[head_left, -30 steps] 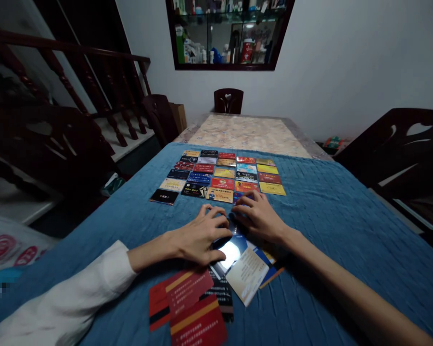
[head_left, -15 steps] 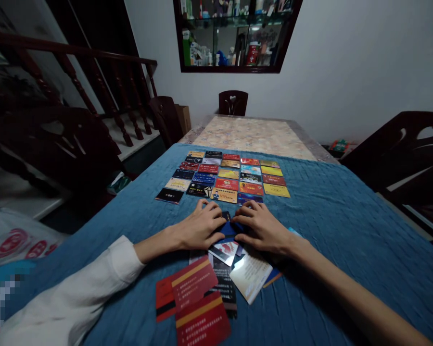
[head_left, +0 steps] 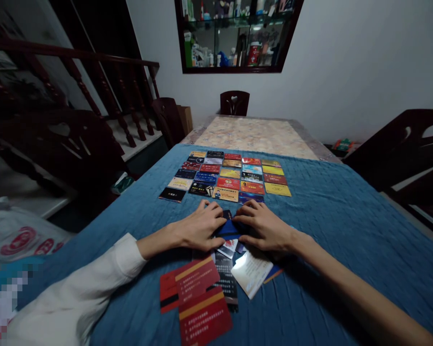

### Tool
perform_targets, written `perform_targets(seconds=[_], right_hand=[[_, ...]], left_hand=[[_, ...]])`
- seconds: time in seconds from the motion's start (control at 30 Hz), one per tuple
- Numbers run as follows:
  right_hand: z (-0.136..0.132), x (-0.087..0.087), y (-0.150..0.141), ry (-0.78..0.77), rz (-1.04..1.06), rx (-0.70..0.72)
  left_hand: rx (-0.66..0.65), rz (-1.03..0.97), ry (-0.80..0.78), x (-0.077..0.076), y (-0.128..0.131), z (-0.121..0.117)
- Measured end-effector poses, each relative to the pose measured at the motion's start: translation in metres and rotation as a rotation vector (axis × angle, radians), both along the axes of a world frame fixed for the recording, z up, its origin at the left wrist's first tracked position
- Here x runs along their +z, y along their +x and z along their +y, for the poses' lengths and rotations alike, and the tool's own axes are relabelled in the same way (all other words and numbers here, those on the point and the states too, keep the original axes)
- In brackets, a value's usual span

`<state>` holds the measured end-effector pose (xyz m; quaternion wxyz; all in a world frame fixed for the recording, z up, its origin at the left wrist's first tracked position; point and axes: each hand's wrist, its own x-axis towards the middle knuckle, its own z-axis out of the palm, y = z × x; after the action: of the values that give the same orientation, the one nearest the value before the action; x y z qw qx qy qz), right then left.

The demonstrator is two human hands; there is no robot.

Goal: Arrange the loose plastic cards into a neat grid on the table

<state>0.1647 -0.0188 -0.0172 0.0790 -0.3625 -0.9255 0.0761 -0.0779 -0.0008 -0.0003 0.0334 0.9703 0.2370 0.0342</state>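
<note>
A blue card with a dark stripe lies on top of a loose pile, between my two hands. On its left side, my left hand grips it with bent fingers and thumb. My right hand holds the opposite side, its fingers covering that end. A black card peeks out just beyond the blue one. Nearer me, partly under the hands, are a white card with a red picture, a shiny pale card and a black card with print. Red cards overlap at the front.
Several rows of colourful cards lie face up beyond my hands. A blue cloth covers the near part of the table; the patterned far end is uncovered. Dark wooden chairs stand around. A white plastic bag is at left.
The view has shifted slightly. My hands stay at the pile, and more of the blue card shows between them, covering more of the white card with the red picture.
</note>
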Motion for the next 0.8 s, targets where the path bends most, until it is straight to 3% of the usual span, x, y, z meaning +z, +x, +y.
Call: perform_targets(seconds=[0.5,0.8], right_hand=[[0.001,0.004,-0.001,0.064,0.220,0.107],[0.010,-0.013,-0.001,0.237,0.321,-0.010]], left_hand=[[-0.017,-0.143,-0.127,0.006,-0.008,0.014],[0.001,-0.313,-0.123,-0.001,-0.015,0.035]])
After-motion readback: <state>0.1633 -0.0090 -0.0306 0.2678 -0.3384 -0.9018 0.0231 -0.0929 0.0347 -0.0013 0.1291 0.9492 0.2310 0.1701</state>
